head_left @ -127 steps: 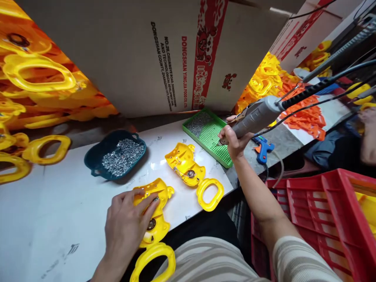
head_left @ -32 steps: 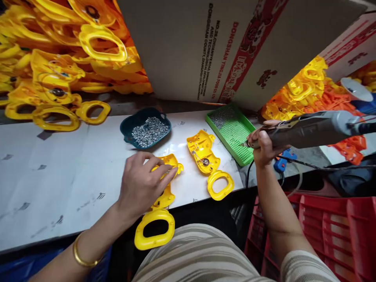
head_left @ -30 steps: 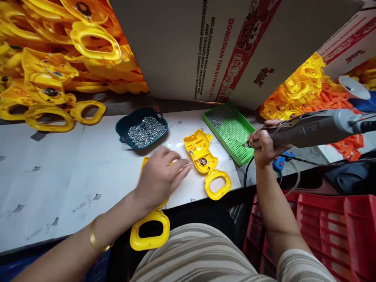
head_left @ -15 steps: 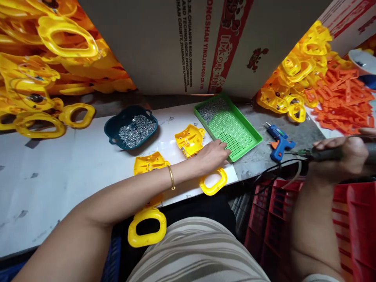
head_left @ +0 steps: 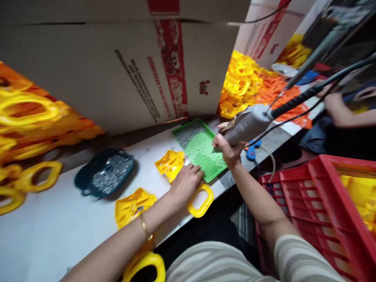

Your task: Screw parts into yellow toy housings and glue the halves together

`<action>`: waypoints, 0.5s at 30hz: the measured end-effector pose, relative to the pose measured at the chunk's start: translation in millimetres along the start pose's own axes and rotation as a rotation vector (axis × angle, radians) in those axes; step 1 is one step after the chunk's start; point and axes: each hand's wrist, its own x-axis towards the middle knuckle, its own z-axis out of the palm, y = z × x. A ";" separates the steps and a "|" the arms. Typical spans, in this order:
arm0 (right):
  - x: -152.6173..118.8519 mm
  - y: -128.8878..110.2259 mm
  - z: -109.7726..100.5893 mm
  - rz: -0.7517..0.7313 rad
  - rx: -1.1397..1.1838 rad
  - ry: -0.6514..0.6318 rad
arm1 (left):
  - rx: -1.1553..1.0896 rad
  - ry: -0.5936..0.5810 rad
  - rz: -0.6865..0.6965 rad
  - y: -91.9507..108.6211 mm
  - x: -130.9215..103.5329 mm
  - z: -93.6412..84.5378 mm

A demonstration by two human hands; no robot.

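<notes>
My right hand is wrapped round a grey electric screwdriver, tilted with its front end down over the green perforated tray. Its tip is blurred and cannot be made out. Small screws lie in the tray's far left part. My left hand, fingers curled, presses on a yellow plastic shell with a ring handle, beside the tray's near left edge. The hand hides the shell's middle. A second yellow shell lies left of it, partly under my left forearm.
A dark basket with shiny small metal parts stands left. Behind is a large carton. A blue glue gun lies right of the tray. Yellow parts and orange parts are heaped beyond. A red crate and another person's arm are at right.
My right hand has brought the screwdriver from the far right, beside the glue gun, to over the green tray. My left hand stays on the yellow shell. The camera view has shifted to the right.
</notes>
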 end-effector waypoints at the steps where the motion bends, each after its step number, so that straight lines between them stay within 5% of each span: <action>1: -1.8 -0.9 -0.5 0.010 0.017 0.003 | 0.011 -0.023 -0.002 2.2 0.8 -1.7; 15: -7.7 -6.0 -12.7 0.015 0.135 -0.001 | 0.095 -0.026 0.059 23.0 5.6 6.7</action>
